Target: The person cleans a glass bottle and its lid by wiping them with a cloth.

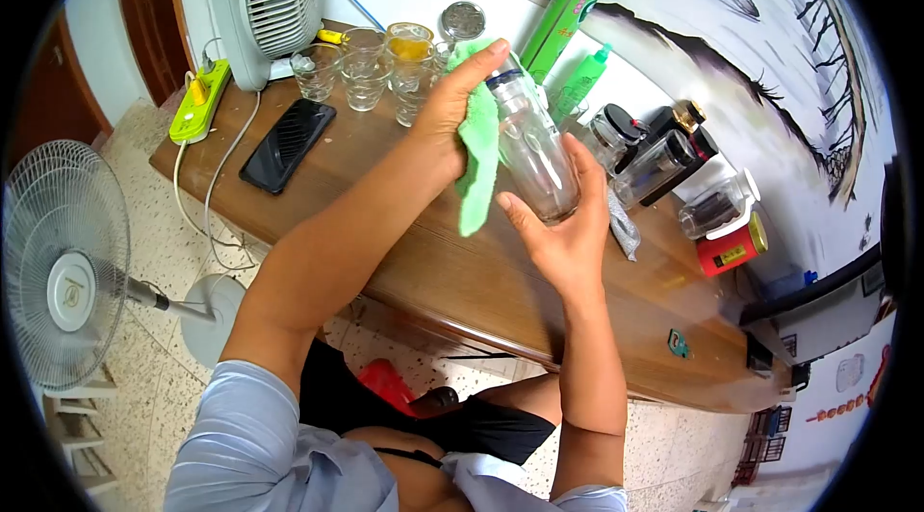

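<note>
A clear glass bottle [535, 151] is held tilted above the table, with a dark band around its upper end. My left hand [456, 106] is closed on a light green cloth [477, 161] and presses it against the bottle's upper end. The cloth hangs down along the bottle's left side. Around the lower end of the bottle curls my right hand [570, 235], thumb on one side and fingers on the other. Behind my left hand stand several clear glasses [366, 81], one with a yellowish content [410, 47].
Along the wall stand a tall green box [568, 16], a green pump bottle [580, 84], jars [654, 170], a clear pitcher [714, 209] and a red tin [731, 247]. A black phone [287, 144], power strip [200, 103] and box fan [274, 2] occupy the left; a floor fan [69, 291] stands beyond the table edge.
</note>
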Demonstrator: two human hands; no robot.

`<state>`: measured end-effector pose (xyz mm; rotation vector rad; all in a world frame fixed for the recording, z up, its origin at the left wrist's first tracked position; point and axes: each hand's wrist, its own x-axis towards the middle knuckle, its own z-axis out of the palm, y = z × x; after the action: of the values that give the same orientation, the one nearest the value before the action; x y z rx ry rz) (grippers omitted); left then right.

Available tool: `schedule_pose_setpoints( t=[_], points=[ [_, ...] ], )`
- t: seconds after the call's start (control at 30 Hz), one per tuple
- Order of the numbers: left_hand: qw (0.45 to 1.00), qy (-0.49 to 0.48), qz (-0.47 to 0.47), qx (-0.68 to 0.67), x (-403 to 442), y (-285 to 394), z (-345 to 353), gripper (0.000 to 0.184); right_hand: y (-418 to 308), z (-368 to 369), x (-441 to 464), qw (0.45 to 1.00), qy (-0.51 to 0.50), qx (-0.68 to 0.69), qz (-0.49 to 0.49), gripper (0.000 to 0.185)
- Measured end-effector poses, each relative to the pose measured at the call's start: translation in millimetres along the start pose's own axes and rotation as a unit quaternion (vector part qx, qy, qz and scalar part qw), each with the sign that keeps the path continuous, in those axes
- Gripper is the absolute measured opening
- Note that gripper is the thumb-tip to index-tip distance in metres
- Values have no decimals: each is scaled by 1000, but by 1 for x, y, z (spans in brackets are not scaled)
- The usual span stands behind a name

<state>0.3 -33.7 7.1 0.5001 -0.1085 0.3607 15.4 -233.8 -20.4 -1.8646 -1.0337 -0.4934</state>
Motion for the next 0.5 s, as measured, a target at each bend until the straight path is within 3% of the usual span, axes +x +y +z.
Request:
schedule_pose_setpoints(
  t=[0.1,0.2,0.27,0.33,0.37,0.47,0.5],
  points=[
    [999,1,-46,18,5,-2,-7,45,-1,3,-4,998,1,-56,-25,86],
    [996,-73,-42,-16,6,-3,-10,49,-4,-3,-1,968,-51,202,142,70],
    [986,-157,-48,-12,4,0,-13,62,-8,-5,2,871,-93,419,239,68],
    [969,-241,-55,-9,0,4,-12,74,-2,-11,3,694,-151,632,310,73],
    [968,-247,-30,7,-3,2,-10,83,1,-10,1,601,-161,697,357,86],
    [967,-256,-3,-7,-4,-7,-9,89,6,-10,-2,515,-198,739,387,85],
    [968,-251,-11,-6,-5,-8,-9,92,6,-11,-1,523,-195,732,392,86]
  ],
)
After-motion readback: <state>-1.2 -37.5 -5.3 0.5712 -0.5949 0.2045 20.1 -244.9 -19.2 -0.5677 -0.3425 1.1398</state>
